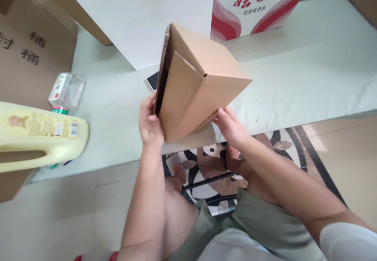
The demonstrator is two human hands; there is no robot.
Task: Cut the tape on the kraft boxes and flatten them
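A brown cardboard box (200,84) is tilted above the front edge of the table, held between both my hands. One side of it shows a dark gap along a raised flap on the left. My left hand (151,121) grips the box's lower left edge, thumb on the near face and fingers behind the flap. At the lower right, my right hand (231,125) holds the bottom edge, its fingertips against the cardboard and partly hidden under it. Behind the box, a phone (152,81) lies on the table, mostly covered from view.
The table (294,76) has a pale green cover. A large yellow bottle (44,135) and a clear plastic bottle (67,90) lie to the left, beside a big carton (32,57). White boxes (141,17) and a red-printed white carton (253,6) stand at the back.
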